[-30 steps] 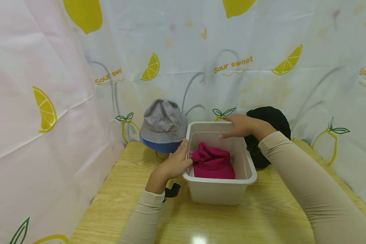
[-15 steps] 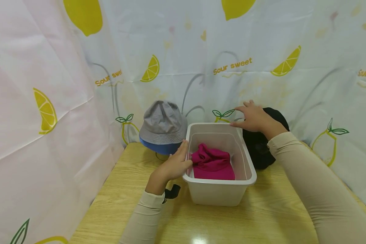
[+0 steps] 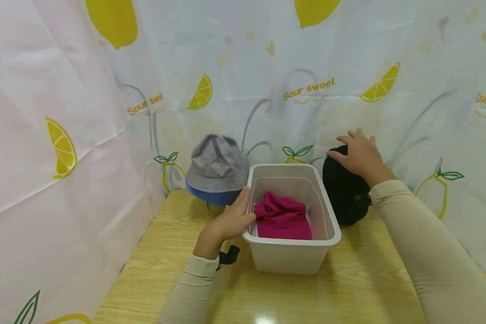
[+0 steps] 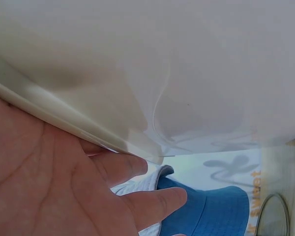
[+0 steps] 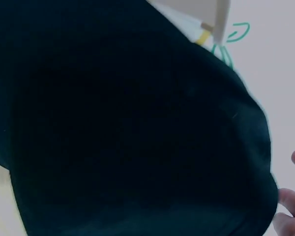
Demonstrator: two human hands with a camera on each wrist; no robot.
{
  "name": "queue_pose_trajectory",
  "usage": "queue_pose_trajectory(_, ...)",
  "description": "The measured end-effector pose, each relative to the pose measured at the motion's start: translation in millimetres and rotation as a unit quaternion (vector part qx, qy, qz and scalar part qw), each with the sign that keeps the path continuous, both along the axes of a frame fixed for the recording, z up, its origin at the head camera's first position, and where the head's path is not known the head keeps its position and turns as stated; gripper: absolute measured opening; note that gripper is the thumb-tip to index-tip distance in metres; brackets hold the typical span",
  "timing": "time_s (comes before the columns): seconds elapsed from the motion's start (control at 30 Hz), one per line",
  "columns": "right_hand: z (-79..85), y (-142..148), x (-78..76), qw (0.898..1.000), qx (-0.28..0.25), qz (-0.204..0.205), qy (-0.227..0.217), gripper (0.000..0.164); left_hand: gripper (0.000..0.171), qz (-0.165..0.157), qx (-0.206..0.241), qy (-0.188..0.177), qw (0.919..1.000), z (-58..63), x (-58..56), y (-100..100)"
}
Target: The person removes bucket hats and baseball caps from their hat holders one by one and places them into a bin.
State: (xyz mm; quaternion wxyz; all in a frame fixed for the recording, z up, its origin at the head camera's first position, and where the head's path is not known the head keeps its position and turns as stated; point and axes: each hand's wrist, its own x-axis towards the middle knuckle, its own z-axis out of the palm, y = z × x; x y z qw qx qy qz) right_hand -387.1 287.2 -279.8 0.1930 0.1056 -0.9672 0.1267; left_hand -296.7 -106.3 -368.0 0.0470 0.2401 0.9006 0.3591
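Note:
A white plastic bin (image 3: 287, 256) stands on the table with a magenta cap (image 3: 283, 216) lying inside it. My left hand (image 3: 228, 220) rests along the bin's left rim, fingers straight; the left wrist view shows its palm and fingers (image 4: 152, 204) against the rim. To the right of the bin is a black cap (image 3: 344, 193), which fills most of the right wrist view as a dark shape. Over the top of that cap my right hand (image 3: 360, 155) is spread, with fingertips (image 5: 290, 199) right at its edge in the right wrist view.
Left of the bin, a grey bucket hat (image 3: 216, 162) sits over a blue hat (image 3: 214, 195) on a wire stand (image 3: 215, 208). A lemon-print sheet (image 3: 243, 67) hangs behind and to the left of the wooden table (image 3: 178, 238).
My right hand has moved right, from above the bin's far right corner to over the black cap. The left hand, the bin and the magenta cap have stayed in place.

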Motion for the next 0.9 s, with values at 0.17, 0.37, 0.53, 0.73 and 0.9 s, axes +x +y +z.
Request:
queue_pose_trajectory(0.17,-5.3,14.2,-2.0,1.0,-0.013,-0.013,-0.004,0.073,0.09,0.0,-0.002,-0.009,1.0,-0.6,-0.5,-0.9)
queue_pose_trajectory(0.37,-12.3,30.5,-4.4,0.998,-0.052,-0.024,0.0,0.078,0.091,0.001,-0.01,-0.016,0.9998,-1.5,-3.0,-1.2)
queue_pose_trajectory(0.53,-15.7,35.6,-3.1,0.996,-0.087,-0.023,0.001,0.076,0.09,0.003,-0.011,-0.01,0.9999,0.7,-2.2,-3.7)
queue_pose_trajectory(0.73,-21.0,36.8,1.3,0.994,-0.105,-0.02,0.023,0.071,0.089,0.001,-0.009,-0.015,0.9998,3.4,0.7,-3.7)
queue_pose_trajectory(0.9,-26.9,36.7,4.0,0.99,-0.132,-0.041,0.025,0.07,0.088,-0.004,-0.006,-0.02,0.9998,2.5,3.5,-2.7)
